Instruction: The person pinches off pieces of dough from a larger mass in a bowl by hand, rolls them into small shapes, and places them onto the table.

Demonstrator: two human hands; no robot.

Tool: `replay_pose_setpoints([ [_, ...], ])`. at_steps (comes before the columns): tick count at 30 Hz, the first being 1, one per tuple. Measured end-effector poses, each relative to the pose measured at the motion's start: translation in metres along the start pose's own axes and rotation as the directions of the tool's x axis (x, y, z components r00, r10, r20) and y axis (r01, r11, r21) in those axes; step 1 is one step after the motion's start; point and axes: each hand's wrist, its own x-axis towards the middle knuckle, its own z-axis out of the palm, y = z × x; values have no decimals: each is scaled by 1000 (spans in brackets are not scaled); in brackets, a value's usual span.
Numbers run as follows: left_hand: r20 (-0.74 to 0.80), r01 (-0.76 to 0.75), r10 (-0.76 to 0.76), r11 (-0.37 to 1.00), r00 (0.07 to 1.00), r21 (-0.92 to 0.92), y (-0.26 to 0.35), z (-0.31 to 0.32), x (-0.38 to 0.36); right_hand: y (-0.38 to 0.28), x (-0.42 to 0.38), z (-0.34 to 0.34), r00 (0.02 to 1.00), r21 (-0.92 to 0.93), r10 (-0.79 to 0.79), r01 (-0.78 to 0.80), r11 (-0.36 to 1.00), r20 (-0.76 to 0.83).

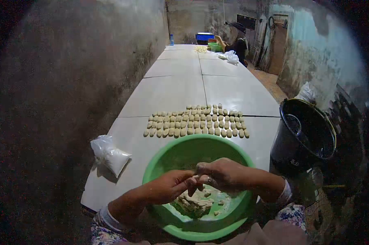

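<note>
Dough bit [196,177] pinched in fingers of both left grip [171,186] and right grip [224,174], over green basin [180,153]. Best squeezed lightly imo, turned evenly, ends not flattened. Main lump [196,205] sits in basin, just below. Shaped pieces [190,125] lined up on worktop [172,94] beyond: handy size guide.

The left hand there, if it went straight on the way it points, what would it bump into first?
Probably the small dough piece between the left hand and right hand, then the right hand itself; depth is hard to judge.
</note>
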Motion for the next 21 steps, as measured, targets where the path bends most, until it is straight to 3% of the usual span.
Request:
replay_pose_setpoints([
  [1, 3, 38, -38, 997, 999, 71, 5, 0, 2, -1, 1, -3, 991, -148, 103, -90, 985, 84],
  [2, 2, 37, -37, 997, 999, 73, 9, -1, 2, -1, 1, -4, 991, -149, 101, -88, 985, 83],
  [4, -53, 101, -96, 989, 994, 107, 15, 0, 0, -4, -1, -3, 977, -215, -33, -14, 977, -211],
  [5, -48, 104, -100, 989, 994, 107, 9, -1, 0, 12, -3, 1, 964, -164, -22, -23, 986, -266],
  [6, -53, -6, 14, 987, 998, 161, -4, -3, 1, 19, -4, 2, 952, -215, -49, -18, 976, -301],
  [7, -50, -118, 132, 969, 990, 218, -6, -4, 1, 7, -4, -6, 959, -192, -33, -22, 981, -280],
  [9, -101, -116, 135, 978, 986, 172, 1, 2, 0, -19, -5, -15, 962, -178, -20, -30, 984, -274],
  [11, -153, -104, 104, 995, 983, 8, 2, 9, -5, -35, -8, -11, 972, 62, 114, -104, 993, -203],
  [12, -152, -103, 103, 995, 983, 7, 6, 13, -9, -37, -11, -7, 972, 63, 115, -104, 993, -204],
  [14, -116, -39, 21, 987, 993, -153, 15, 27, -15, -39, -18, 1, 939, -199, -269, 227, 953, -217],
  [15, -120, -39, 21, 988, 993, -152, 20, 36, -19, -46, -22, 9, 935, -232, -222, 159, 960, -277],
  [16, -203, -66, -22, 908, 979, -414, 26, 45, -22, -55, -25, 16, 934, -235, -228, 164, 958, -275],
  [18, -311, -177, -155, 556, 938, -812, 35, 58, -28, -73, -28, 30, 869, -143, -243, 200, 969, -431],
  [19, -233, -168, -86, 465, 969, -869, 25, 57, -28, -73, -24, 40, 775, -314, -413, 288, 905, -479],
  [20, -235, -200, -80, 311, 969, -929, 21, 66, -24, -73, -27, 49, 794, -421, -459, 285, 861, -400],
  [21, -196, -187, -14, 239, 981, -953, 26, 79, -23, -77, -27, 62, 794, -402, -437, 268, 876, -422],
])
